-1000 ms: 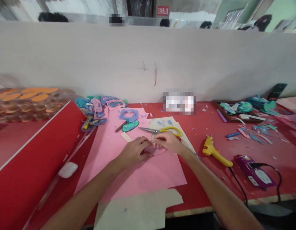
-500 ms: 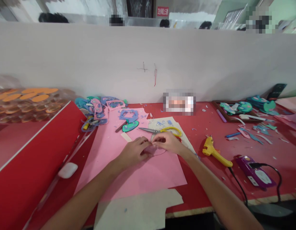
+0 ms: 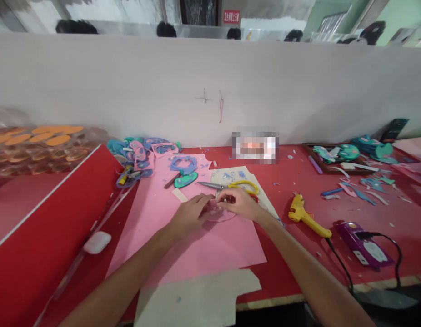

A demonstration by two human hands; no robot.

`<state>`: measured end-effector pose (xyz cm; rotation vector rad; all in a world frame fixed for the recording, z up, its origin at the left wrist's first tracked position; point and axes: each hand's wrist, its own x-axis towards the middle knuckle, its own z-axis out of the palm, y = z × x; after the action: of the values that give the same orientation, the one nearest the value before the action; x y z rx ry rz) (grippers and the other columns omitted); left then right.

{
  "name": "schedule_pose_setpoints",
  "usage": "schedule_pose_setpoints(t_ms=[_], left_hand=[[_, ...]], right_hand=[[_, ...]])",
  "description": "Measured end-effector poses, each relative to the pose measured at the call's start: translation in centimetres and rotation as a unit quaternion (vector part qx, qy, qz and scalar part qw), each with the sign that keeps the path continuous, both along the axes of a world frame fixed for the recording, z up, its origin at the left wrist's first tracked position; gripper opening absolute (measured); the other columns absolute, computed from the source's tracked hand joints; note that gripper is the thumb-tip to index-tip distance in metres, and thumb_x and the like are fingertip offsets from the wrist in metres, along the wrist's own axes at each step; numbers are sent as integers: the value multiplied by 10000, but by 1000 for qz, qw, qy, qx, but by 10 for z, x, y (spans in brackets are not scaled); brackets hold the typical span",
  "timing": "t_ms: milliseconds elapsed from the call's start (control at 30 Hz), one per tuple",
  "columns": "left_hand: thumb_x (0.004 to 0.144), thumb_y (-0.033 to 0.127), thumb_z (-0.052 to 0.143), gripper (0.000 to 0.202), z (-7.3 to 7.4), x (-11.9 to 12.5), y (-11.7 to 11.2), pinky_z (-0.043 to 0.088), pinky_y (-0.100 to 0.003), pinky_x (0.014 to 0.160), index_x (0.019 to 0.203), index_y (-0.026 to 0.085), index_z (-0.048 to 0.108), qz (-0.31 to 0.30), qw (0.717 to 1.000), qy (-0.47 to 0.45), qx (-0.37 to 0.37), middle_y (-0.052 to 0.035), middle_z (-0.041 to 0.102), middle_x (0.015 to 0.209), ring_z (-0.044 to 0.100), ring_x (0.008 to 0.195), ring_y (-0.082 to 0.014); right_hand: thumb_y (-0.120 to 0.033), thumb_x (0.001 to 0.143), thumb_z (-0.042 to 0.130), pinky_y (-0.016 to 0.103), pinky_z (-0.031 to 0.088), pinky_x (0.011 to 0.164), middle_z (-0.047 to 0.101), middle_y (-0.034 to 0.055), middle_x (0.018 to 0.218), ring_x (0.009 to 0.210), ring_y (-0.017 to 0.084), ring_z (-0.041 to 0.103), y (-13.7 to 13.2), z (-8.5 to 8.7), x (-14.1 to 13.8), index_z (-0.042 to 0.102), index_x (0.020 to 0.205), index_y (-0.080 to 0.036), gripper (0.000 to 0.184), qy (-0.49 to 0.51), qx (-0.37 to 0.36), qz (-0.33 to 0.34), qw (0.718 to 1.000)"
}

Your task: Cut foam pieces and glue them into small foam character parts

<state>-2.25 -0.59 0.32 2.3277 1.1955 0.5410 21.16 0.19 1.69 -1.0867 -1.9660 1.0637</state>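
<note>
- A small pink piece (image 3: 220,211) lies on the pink sheet (image 3: 183,236), mid-table, pinched between both hands; its shape is mostly hidden by fingers.
- The left hand (image 3: 190,215) comes in from 7 o'clock, fingers curled down onto the piece's left edge — closed on it, as far as the view shows.
- The right hand (image 3: 240,203) comes from 5 o'clock, thumb and forefinger nipped together on the piece's top edge.
- At 12 o'clock of the hands, just beyond the fingertips, lie scissors (image 3: 231,185) with yellow handles, on a beige card (image 3: 261,193).
- At 11 o'clock, a teal cutout (image 3: 185,179) and a blue cutout (image 3: 183,163) rest on the sheet's far end; further out, a heap of foam shapes (image 3: 142,152).
- At 3 o'clock, well apart, a yellow glue gun (image 3: 308,215) lies on the red table (image 3: 299,172) — a purple box (image 3: 362,245) sits beyond it.
- At 8 o'clock, a white case (image 3: 97,242).
- At 6 o'clock, a grey card (image 3: 197,297) overlaps the sheet's near edge.
</note>
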Motion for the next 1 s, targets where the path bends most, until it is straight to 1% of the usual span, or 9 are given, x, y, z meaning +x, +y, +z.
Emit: schedule_pose_setpoints(t_ms=[67,133,233,333,467,600,700,833,1000], left_hand=[[977,379,543,361,1,2,-1,516,-290,789,1312,259,608,34,998,-31,-39,-42,718,1096,678,920,-192],[977,358,528,346,2,4,-2,513,-280,785,1297,256,613,51,994,-68,-66,-33,730,1058,683,896,-182],[991,325,489,299,3,7,-5,510,-273,788,1241,252,636,47,987,-124,-87,-29,738,1041,684,875,-170],[987,335,508,303,3,10,-6,512,-277,785,1240,244,650,34,983,-153,-93,-42,743,1070,680,873,-173],[980,328,525,300,4,9,-6,521,-281,802,1227,232,666,32,980,-164,-108,-52,751,1098,687,899,-177],[982,331,528,304,3,8,-5,518,-276,800,1240,239,661,26,980,-167,-105,-47,757,1116,694,943,-182],[977,328,537,284,1,7,-4,516,-278,793,1197,234,690,23,983,-156,-94,-43,766,1091,695,929,-180],[956,298,543,280,-1,7,-1,541,-281,776,1151,224,730,24,982,-159,-94,-51,780,1073,703,895,-181],[941,256,530,295,1,8,0,572,-309,858,1116,221,765,22,978,-176,-107,-63,785,1105,723,979,-200]], right_hand=[[-281,891,703,248,410,626,733,7,844,681,126,562,0,0,0,754,888,-213,85,5,3,0,1000],[-282,888,704,250,408,626,736,14,841,680,128,563,0,1,-1,756,879,-207,92,9,7,-1,1000],[-247,878,695,249,402,625,735,11,817,678,128,559,1,1,-2,761,871,-204,78,9,11,-5,1000],[-206,857,690,247,401,628,728,3,807,673,125,556,2,0,-2,762,873,-207,74,5,15,-12,1000],[-191,845,678,248,408,635,717,1,805,681,126,561,2,-1,-2,733,854,-202,57,5,14,-16,1000],[-229,857,680,253,422,645,711,2,819,694,134,582,1,0,-2,688,885,-204,38,23,-4,-21,1000],[-247,863,682,259,435,657,710,5,828,708,139,598,0,0,-2,672,909,-207,62,33,-14,-22,999],[-207,847,667,259,438,660,707,7,832,716,139,600,0,1,-3,672,899,-205,52,34,-13,-21,999],[-204,849,667,255,428,654,704,3,826,705,132,590,0,1,-3,667,880,-205,31,30,-8,-18,999]])
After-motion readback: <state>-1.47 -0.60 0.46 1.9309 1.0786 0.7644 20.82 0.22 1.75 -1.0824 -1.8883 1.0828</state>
